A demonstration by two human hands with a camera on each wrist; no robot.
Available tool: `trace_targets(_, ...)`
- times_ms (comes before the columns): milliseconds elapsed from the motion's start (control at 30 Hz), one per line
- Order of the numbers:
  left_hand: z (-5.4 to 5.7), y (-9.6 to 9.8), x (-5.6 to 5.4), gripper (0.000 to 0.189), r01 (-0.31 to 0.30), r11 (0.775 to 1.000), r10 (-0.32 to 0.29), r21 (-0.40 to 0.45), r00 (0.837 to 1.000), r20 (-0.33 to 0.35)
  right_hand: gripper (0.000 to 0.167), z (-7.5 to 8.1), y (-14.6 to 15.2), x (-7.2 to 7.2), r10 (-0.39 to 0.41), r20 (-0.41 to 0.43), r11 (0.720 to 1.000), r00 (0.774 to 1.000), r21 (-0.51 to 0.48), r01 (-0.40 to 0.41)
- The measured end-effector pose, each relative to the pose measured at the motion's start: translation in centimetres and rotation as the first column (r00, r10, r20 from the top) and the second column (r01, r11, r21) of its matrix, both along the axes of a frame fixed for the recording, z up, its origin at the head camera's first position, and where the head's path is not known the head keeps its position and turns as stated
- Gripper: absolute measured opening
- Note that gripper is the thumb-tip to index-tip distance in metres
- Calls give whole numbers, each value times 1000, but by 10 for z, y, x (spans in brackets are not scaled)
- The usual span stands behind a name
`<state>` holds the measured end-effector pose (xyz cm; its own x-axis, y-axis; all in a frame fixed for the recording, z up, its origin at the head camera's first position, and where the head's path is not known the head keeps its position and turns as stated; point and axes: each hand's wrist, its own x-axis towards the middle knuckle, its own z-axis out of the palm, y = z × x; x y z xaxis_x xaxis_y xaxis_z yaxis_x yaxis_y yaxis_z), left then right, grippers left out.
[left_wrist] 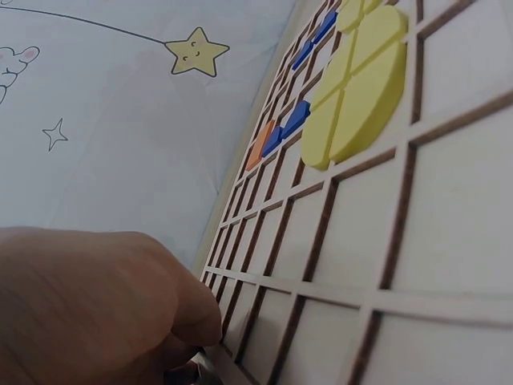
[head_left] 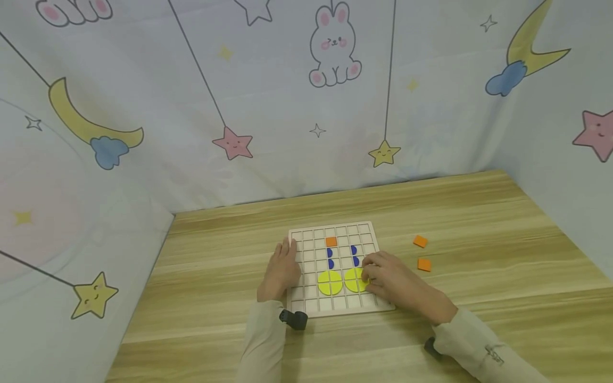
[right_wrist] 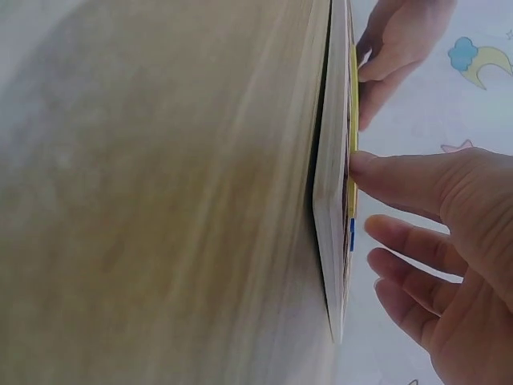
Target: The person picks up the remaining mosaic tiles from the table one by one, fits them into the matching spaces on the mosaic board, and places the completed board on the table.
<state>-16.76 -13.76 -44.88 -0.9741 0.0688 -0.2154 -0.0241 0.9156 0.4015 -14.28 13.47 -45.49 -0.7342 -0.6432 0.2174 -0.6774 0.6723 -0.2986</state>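
Observation:
A pale wooden grid board (head_left: 306, 306) lies on the table. My left hand (head_left: 281, 270) grips its left edge, with its fingers curled at the rim in the left wrist view. Over the board's right side, my right hand (head_left: 394, 279) rests its thumb (right_wrist: 393, 178) on a yellow piece, the other fingers loosely spread. Yellow quarter pieces form one full circle (head_left: 330, 283) and a second circle (head_left: 354, 280), whose right part the right hand covers. Beyond them sit two pairs of blue half-round pieces (head_left: 330, 264) and an orange square (head_left: 331, 242).
Two loose orange squares, one farther (head_left: 420, 241) and one nearer (head_left: 424, 265), lie on the wooden table (head_left: 215, 255) to the right of the board. A printed cloth (head_left: 287, 106) with stars, moons and rabbits stands behind the table and along its sides.

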Motion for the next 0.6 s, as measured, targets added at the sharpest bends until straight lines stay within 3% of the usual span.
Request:
trace_targets(433,0,-1,-1,59,16,1000,-16,-9,1000,-4,8,4,3,0,-18,33,1000,999,20,17)
trace_targets(600,0,-1,0,59,20,1000,-20,-7,1000,-3,8,3,13,-2,-31,39,999,999,-31,32)
